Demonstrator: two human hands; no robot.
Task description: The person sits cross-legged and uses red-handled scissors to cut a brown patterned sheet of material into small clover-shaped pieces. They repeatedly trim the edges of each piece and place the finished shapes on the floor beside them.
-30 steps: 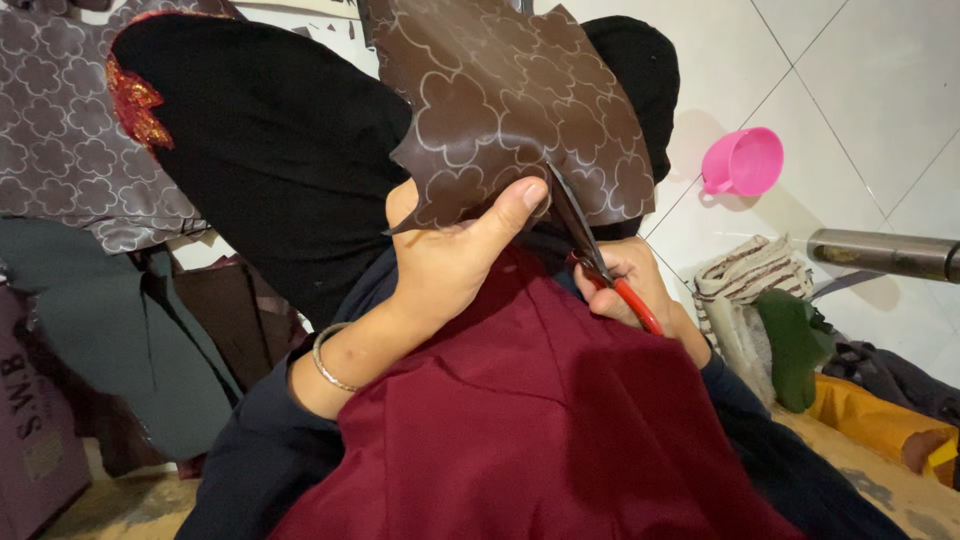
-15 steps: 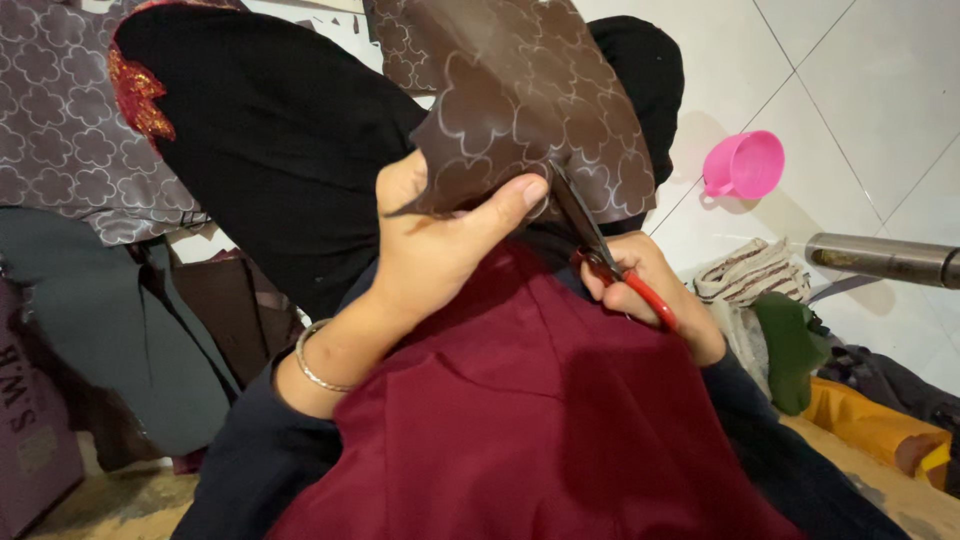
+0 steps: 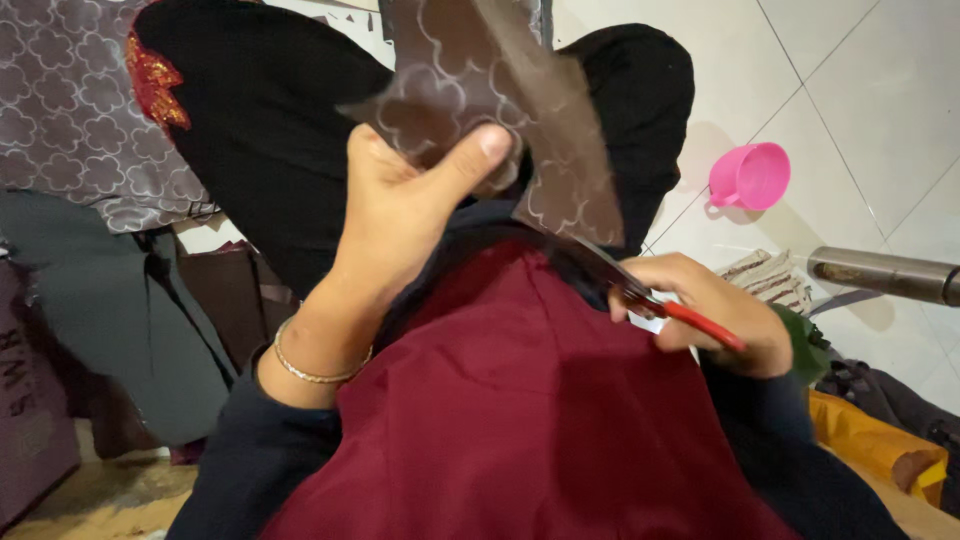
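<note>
Floor [image 3: 880, 110]: pale tiles are spreading out on the right, carrying a pink plastic cup [image 3: 752, 176] and a grey metal pipe [image 3: 885, 275], both well apart from the hands.
Maroon cloth [image 3: 530, 420]: it is covering the person's lap below both hands, lying much as it was a second ago.
Black garment [image 3: 270, 130]: it is hanging behind the work, with a red sequinned patch at its upper left.
Patterned brown fabric piece [image 3: 500, 100]: it is being held up in front of the black garment; compared with a second ago it is sitting higher and turned, its lower right edge now meeting the blades.
Left hand [image 3: 400, 215]: it is clamped on the patterned brown fabric piece, thumb pressing across its lower edge; it has risen and rotated the piece.
Right hand [image 3: 705, 310]: it is closed around the red handles, having drifted right and lower.
Red-handled scissors [image 3: 640, 290]: the dark blades are biting into the fabric's lower right edge, so the cut seems to be advancing along that edge.
</note>
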